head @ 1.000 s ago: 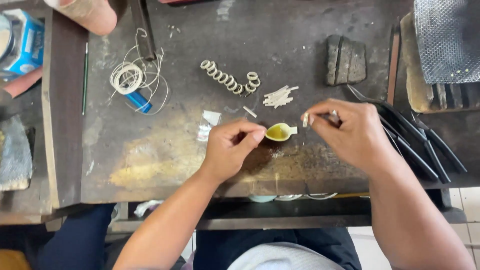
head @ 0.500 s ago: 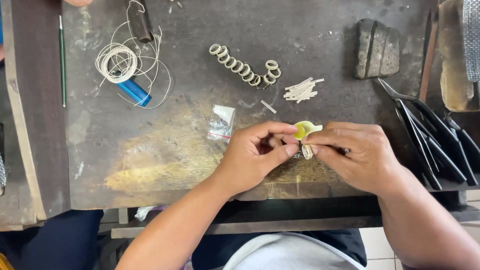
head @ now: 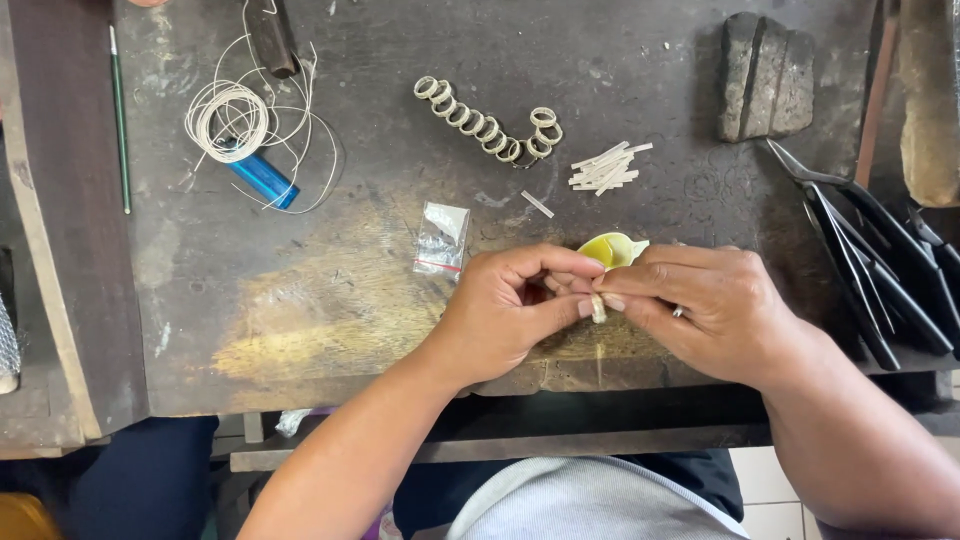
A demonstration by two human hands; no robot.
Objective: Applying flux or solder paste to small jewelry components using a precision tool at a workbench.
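Pinched between the fingertips of both the left hand (head: pixel 505 315) and the right hand (head: pixel 715 315), meeting over the bench's near edge: a small pale ring (head: pixel 598 308), with the yellow dish (head: pixel 606 250) just beyond the knuckles, touching neither.

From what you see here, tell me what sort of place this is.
Probably a jeweller's workbench: a scarred wooden bench, a row of small metal rings, cut wire strips and pliers.
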